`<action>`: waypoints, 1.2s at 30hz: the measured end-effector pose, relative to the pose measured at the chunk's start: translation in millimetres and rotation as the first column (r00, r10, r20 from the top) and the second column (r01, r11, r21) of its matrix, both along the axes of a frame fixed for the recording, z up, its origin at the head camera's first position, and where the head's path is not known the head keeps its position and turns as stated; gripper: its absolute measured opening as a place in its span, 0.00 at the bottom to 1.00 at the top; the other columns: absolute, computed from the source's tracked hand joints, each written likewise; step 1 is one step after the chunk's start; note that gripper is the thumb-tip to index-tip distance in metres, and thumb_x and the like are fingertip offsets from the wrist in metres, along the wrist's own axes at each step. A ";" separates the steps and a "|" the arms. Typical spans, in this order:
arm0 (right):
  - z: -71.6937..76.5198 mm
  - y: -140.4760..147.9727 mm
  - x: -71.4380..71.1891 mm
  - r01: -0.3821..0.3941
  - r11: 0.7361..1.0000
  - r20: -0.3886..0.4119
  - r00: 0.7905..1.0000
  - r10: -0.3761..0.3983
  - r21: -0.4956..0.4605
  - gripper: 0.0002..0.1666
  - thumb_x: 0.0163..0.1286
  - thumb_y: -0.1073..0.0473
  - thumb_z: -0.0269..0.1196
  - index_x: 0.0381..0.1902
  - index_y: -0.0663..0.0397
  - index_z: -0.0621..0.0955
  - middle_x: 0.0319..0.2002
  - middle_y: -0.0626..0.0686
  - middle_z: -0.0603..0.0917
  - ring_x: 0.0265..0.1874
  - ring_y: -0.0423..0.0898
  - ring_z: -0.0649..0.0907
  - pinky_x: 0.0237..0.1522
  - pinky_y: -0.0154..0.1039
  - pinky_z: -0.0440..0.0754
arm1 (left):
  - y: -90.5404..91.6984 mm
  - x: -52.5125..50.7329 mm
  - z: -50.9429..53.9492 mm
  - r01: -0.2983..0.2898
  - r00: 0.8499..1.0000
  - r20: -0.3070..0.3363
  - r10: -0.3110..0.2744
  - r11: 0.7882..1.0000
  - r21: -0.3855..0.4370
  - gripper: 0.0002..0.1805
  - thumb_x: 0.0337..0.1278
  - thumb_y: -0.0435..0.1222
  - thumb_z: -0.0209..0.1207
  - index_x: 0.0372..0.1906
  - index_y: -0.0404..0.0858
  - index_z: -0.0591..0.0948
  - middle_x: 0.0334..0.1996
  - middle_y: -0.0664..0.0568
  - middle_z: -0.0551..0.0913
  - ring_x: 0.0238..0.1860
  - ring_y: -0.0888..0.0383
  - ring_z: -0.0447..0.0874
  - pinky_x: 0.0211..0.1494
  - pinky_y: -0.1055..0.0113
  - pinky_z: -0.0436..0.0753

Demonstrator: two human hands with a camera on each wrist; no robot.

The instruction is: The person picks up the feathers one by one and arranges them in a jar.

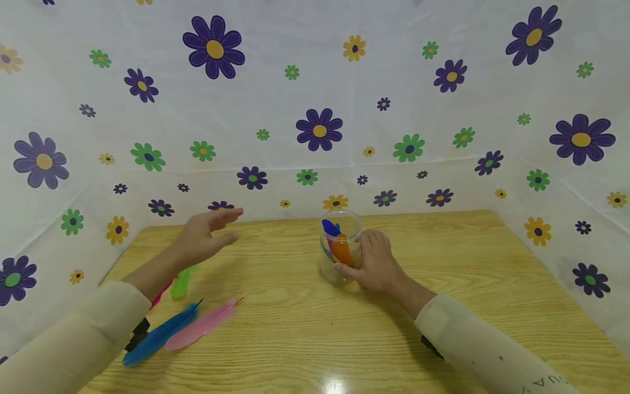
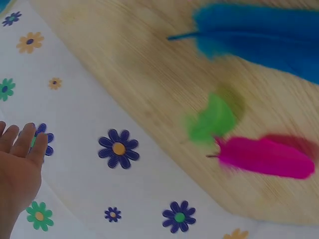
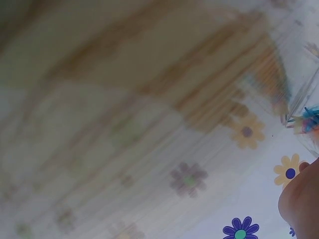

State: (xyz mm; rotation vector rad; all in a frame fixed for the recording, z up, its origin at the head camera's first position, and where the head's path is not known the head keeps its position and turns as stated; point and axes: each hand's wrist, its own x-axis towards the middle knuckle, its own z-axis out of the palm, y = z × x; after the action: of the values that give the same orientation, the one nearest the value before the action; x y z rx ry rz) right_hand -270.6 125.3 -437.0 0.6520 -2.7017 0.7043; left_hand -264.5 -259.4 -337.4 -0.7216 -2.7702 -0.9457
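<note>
Jar (image 1: 332,274) in right hand (image 1: 378,261) — gripping its side, holding left hand (image 1: 200,238) straight-fingered near left feathers (image 1: 202,328) — possibly risking tipping by pushing sideways.

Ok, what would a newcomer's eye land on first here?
Most likely the clear jar of bright feathers near the middle of the table, held by the right hand. Next, the blue feather and pink feather lying at the near left. Behind, big purple flowers dot the white cloth.

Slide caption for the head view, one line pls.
Right hand grips a clear jar holding colorful feathers; left hand hovers above the table, loose feathers lying nearby.
</note>
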 end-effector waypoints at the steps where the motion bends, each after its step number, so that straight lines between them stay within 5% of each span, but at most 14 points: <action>1: -0.1 0.1 -0.1 0.000 1.000 0.000 1.000 0.000 -0.001 0.44 0.61 0.31 0.65 0.54 0.64 0.71 0.50 0.61 0.77 0.58 0.58 0.72 0.71 0.60 0.59 | -4.0 -0.2 -1.6 0.008 0.999 -0.031 -0.009 0.999 -0.040 0.27 0.64 0.32 0.61 0.68 0.34 0.73 0.67 0.37 0.75 0.59 0.37 0.80 0.63 0.40 0.75; 4: -0.3 0.3 -0.2 -0.001 1.000 -0.002 1.000 0.001 -0.001 0.44 0.61 0.31 0.65 0.54 0.64 0.71 0.50 0.60 0.77 0.58 0.58 0.72 0.70 0.60 0.59 | -16.0 0.2 -4.4 0.011 0.994 -0.102 -0.031 0.982 -0.189 0.30 0.61 0.29 0.60 0.69 0.35 0.72 0.68 0.37 0.73 0.32 0.49 0.86 0.51 0.48 0.83; 7: -0.3 0.0 -0.3 -0.002 1.000 -0.005 1.000 0.002 0.000 0.43 0.61 0.31 0.65 0.53 0.63 0.71 0.49 0.59 0.76 0.57 0.57 0.72 0.70 0.59 0.59 | -27.4 2.7 -4.9 0.015 0.993 -0.108 -0.053 0.947 -0.321 0.33 0.58 0.28 0.59 0.71 0.36 0.69 0.69 0.36 0.71 0.17 0.60 0.69 0.34 0.60 0.77; 8: -0.3 -0.2 -0.3 -0.002 1.000 -0.005 1.000 0.002 -0.001 0.43 0.61 0.31 0.65 0.53 0.62 0.71 0.49 0.59 0.76 0.57 0.57 0.72 0.71 0.59 0.59 | -31.4 3.8 -5.0 0.013 0.992 -0.111 -0.058 0.931 -0.365 0.34 0.57 0.29 0.59 0.71 0.37 0.69 0.70 0.36 0.71 0.22 0.59 0.75 0.32 0.62 0.77; 11: -0.2 -0.6 0.0 -0.004 1.000 -0.008 1.000 0.004 -0.003 0.42 0.61 0.31 0.65 0.53 0.62 0.71 0.49 0.58 0.76 0.58 0.57 0.72 0.71 0.59 0.59 | -41.9 7.0 -5.2 0.022 0.988 -0.127 -0.092 0.885 -0.465 0.36 0.55 0.30 0.60 0.72 0.36 0.68 0.71 0.34 0.68 0.47 0.46 0.85 0.47 0.52 0.84; 14: -0.3 -0.5 0.2 -0.003 1.000 -0.013 1.000 0.002 -0.004 0.41 0.61 0.31 0.65 0.53 0.61 0.71 0.48 0.57 0.76 0.56 0.56 0.72 0.71 0.59 0.59 | -52.5 8.1 -7.1 0.035 0.978 -0.156 -0.139 0.845 -0.533 0.38 0.53 0.31 0.63 0.73 0.35 0.67 0.72 0.34 0.66 0.70 0.34 0.67 0.68 0.41 0.70; 21: -0.7 -0.1 0.8 0.000 1.000 -0.005 1.000 0.000 -0.012 0.41 0.61 0.31 0.65 0.53 0.61 0.71 0.48 0.57 0.76 0.56 0.56 0.72 0.70 0.59 0.59 | -75.5 11.3 -12.9 0.030 0.955 -0.198 -0.220 0.737 -0.676 0.49 0.46 0.30 0.64 0.77 0.38 0.58 0.76 0.38 0.61 0.75 0.38 0.58 0.77 0.41 0.54; 30: -0.1 -0.4 1.2 0.002 1.000 0.016 1.000 -0.002 -0.012 0.41 0.61 0.31 0.65 0.53 0.60 0.71 0.49 0.57 0.76 0.58 0.57 0.71 0.71 0.59 0.58 | -102.4 14.8 -28.1 0.026 0.974 -0.110 -0.197 0.585 -0.810 0.59 0.39 0.33 0.69 0.80 0.39 0.50 0.79 0.40 0.54 0.78 0.40 0.50 0.79 0.41 0.42; 33: 0.8 -0.6 2.1 0.001 1.000 0.016 1.000 -0.001 -0.016 0.41 0.61 0.32 0.65 0.53 0.61 0.71 0.49 0.58 0.76 0.58 0.57 0.71 0.71 0.59 0.58 | -110.3 16.5 -36.5 0.038 0.980 -0.079 -0.184 0.558 -0.829 0.61 0.39 0.40 0.70 0.80 0.38 0.48 0.79 0.40 0.53 0.79 0.41 0.49 0.79 0.43 0.38; 36: 1.2 -0.8 2.0 0.007 1.000 0.016 1.000 -0.007 -0.011 0.42 0.61 0.31 0.65 0.53 0.61 0.71 0.50 0.58 0.75 0.58 0.57 0.71 0.71 0.59 0.58 | -116.3 17.9 -44.9 0.031 0.977 -0.090 -0.196 0.539 -0.842 0.58 0.43 0.45 0.69 0.79 0.37 0.50 0.78 0.40 0.54 0.78 0.41 0.51 0.78 0.40 0.45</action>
State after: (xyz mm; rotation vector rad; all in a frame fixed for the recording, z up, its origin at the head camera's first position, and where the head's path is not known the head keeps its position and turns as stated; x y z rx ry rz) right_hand -268.7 124.5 -435.8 0.6369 -2.7113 0.7251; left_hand -246.6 -375.8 -382.3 -1.0211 -2.9151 0.5632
